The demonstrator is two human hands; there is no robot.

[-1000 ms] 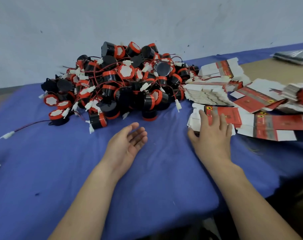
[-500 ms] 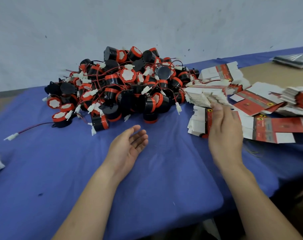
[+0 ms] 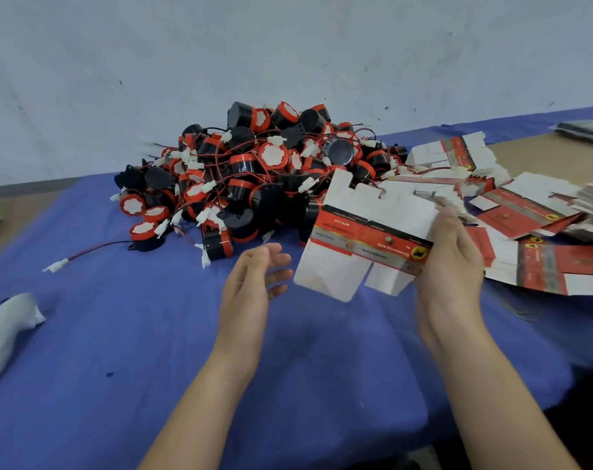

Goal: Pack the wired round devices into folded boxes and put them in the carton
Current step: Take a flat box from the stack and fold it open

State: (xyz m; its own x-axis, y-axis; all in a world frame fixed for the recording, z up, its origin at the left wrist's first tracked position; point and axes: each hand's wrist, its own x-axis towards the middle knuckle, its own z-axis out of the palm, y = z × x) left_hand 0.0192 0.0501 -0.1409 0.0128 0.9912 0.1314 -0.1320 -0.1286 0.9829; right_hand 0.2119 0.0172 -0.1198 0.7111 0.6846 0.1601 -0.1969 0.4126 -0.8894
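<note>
A big heap of black and red round devices with red wires and white plugs lies at the back of the blue cloth. My right hand grips the right edge of one flat, unfolded red and white box and holds it up above the cloth. My left hand hovers just left of that box, palm turned toward it, fingers relaxed, touching nothing. Several more flat boxes lie spread out on the right. No carton is in view.
The blue cloth covers the table in front of a pale wall. A white bundle lies at the left edge. One device with a long wire trails left of the heap. A dark packet lies at the far right.
My right hand has picked one flat box off the spread of boxes and lifted it toward the middle. My left hand has risen slightly and turned toward the box.
</note>
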